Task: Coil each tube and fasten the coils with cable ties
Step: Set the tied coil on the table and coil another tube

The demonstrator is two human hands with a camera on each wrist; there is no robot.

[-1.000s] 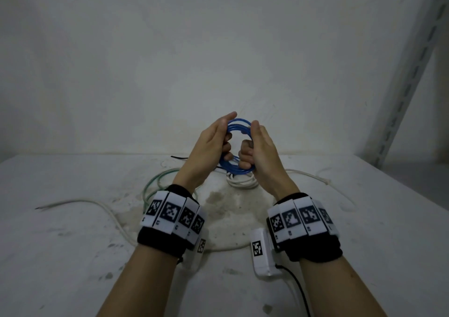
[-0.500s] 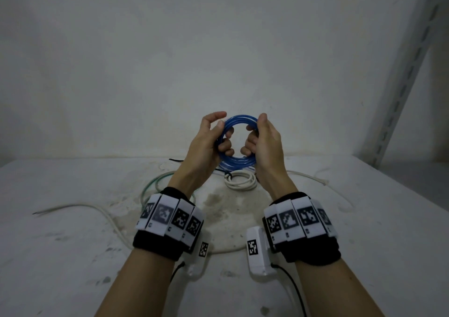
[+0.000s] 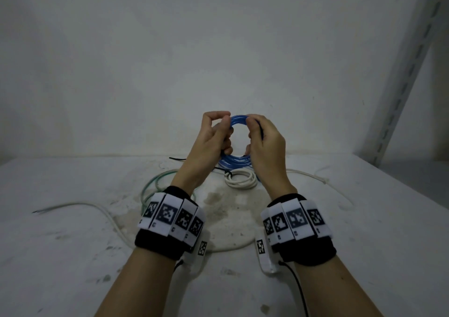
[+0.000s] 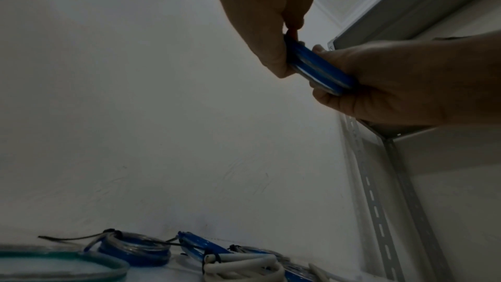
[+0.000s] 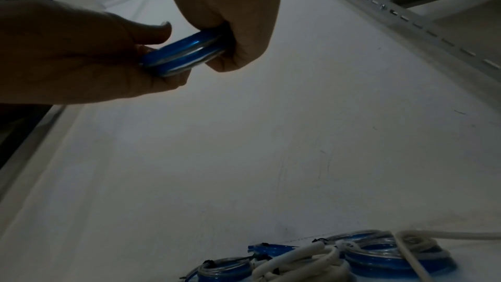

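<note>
A blue tube coil (image 3: 237,120) is held upright above the table between both hands. My left hand (image 3: 224,132) grips its left side, thumb and forefinger pinching near the top. My right hand (image 3: 252,134) grips the right side with curled fingers, and a thin dark strip runs along its forefinger. In the left wrist view the blue coil (image 4: 320,68) sits edge-on between the left hand (image 4: 282,35) and the right hand (image 4: 339,76). The right wrist view shows the same coil (image 5: 184,53) clamped between both hands.
On the white table (image 3: 364,219), behind the hands, lie a tied white coil (image 3: 240,179), tied blue coils (image 4: 135,250), a loose green tube loop (image 3: 155,183), loose white tubes (image 3: 73,205) and a black cable tie (image 3: 177,158). A slotted metal upright (image 3: 413,61) stands at the right.
The coil went from squeezed oval to round and rose a little. Both hands shifted their hold towards its top, the left thumb and forefinger now pinching there.
</note>
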